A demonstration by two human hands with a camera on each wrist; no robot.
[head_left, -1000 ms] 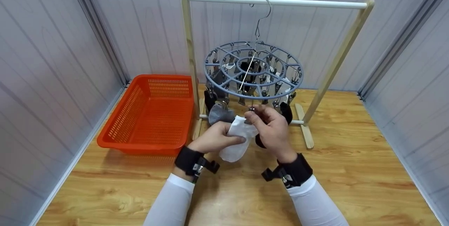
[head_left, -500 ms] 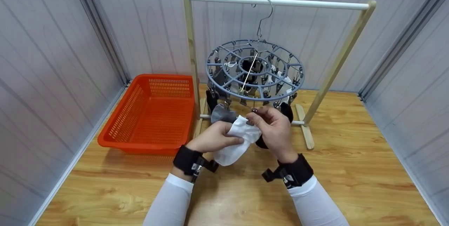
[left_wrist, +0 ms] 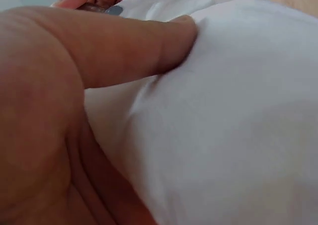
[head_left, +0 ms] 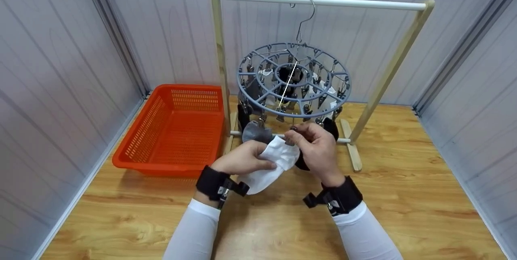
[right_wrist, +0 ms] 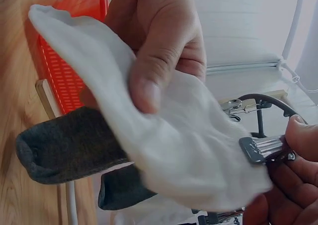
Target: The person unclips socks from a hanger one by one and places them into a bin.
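Note:
A white sock point(head_left: 270, 167) is held by my left hand point(head_left: 246, 158), thumb on top and the fingers beneath it. Its toe end hangs toward the lower left. At the sock's upper edge, my right hand point(head_left: 317, 149) pinches a metal clip with grey tips point(right_wrist: 263, 149); in the right wrist view the tips lie over the sock's edge. Close up in the left wrist view, my left thumb point(left_wrist: 149, 46) presses into the white fabric point(left_wrist: 238, 101). The clip hangs from a round blue-grey drying hanger point(head_left: 301, 113) just above my hands.
The hanger hooks over the white bar point(head_left: 363, 3) of a wooden-legged stand. Several dark, grey and white socks hang from its clips, among them a grey sock point(head_left: 257, 132) close to my left hand. An orange basket point(head_left: 169, 167) stands at left on the wood-grain table point(head_left: 404, 195).
My left hand has shifted slightly left, and the sock's toe end has swung down and left with it. My right hand stays at the clip, moved only a little to the right.

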